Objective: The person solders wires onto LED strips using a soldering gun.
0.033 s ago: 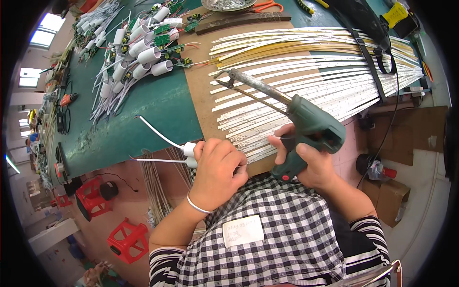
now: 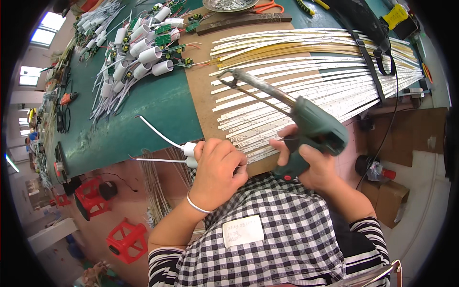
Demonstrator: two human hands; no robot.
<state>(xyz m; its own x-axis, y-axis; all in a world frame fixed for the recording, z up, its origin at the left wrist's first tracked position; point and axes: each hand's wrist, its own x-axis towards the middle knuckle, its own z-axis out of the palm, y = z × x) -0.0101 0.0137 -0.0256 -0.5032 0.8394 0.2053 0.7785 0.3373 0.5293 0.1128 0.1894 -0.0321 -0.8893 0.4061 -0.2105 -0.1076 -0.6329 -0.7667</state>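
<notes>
My left hand [image 2: 219, 167] is closed around two white plastic end caps [image 2: 189, 149], each with a white cable [image 2: 160, 131] running out to the left. It rests at the near edge of a brown board [image 2: 203, 93]. In my right hand [image 2: 315, 167] is a dark green soldering gun [image 2: 321, 125], gripped by its handle. The gun's metal barrel points up and left, its tip above a row of white LED strips [image 2: 282, 107] spread on the board. The ends of the caps inside my left fingers are hidden.
White caps with cables and green circuit boards [image 2: 143, 55] lie piled at the far left. A dark bar [image 2: 244, 23], a metal dish [image 2: 229, 4] and orange-handled scissors [image 2: 267, 6] sit at the back. A black strap [image 2: 370, 67] crosses the strips. Red stools [image 2: 128, 240] stand on the floor.
The soldering gun in my right hand has shifted slightly to the right. My left hand and the caps look unchanged.
</notes>
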